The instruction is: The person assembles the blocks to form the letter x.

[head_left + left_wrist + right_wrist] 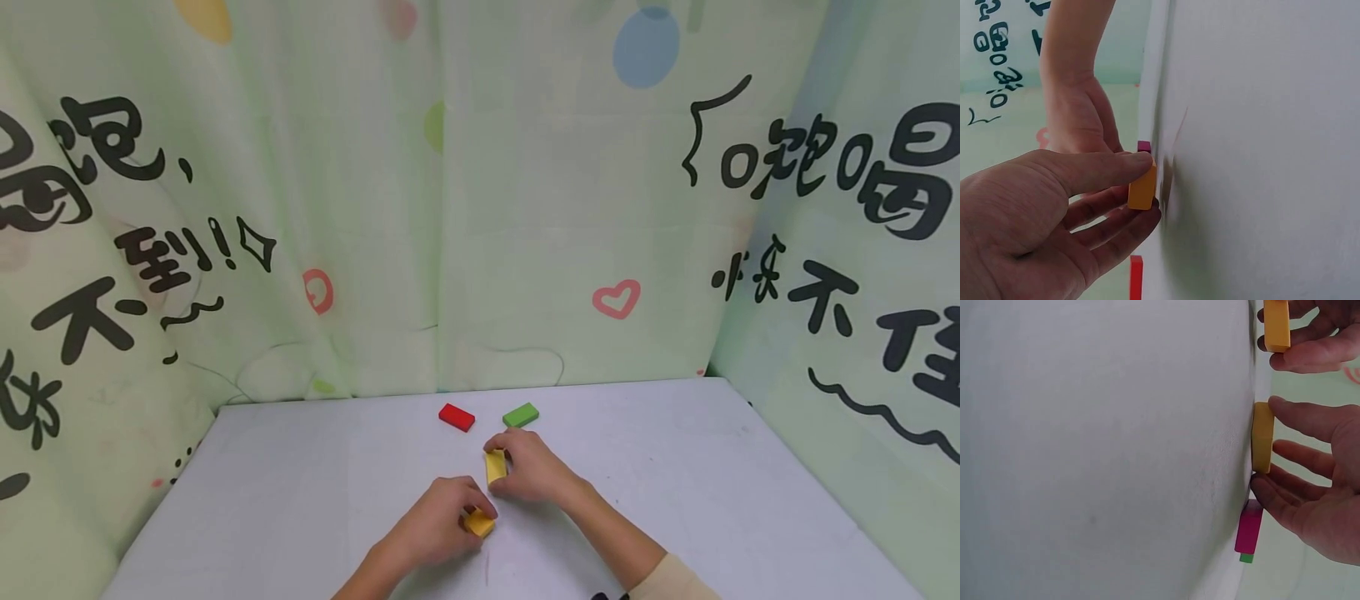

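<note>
My left hand (442, 518) pinches an orange block (1142, 187) between thumb and fingers, close over the white table and nearer to me than the other hand. Just beyond it, my right hand (532, 467) grips a yellow block (1262, 437) by its two ends, with the block right at the tabletop. The two held blocks are a short way apart. A magenta block (1249, 526) lies beside the right hand's fingertips in the right wrist view; the hand hides it in the head view.
On the white table (300, 483), a red block (457, 417) lies beyond the hands, with a green block (521, 415) to its right. Pale green printed curtains (517, 208) enclose the table at the back and both sides.
</note>
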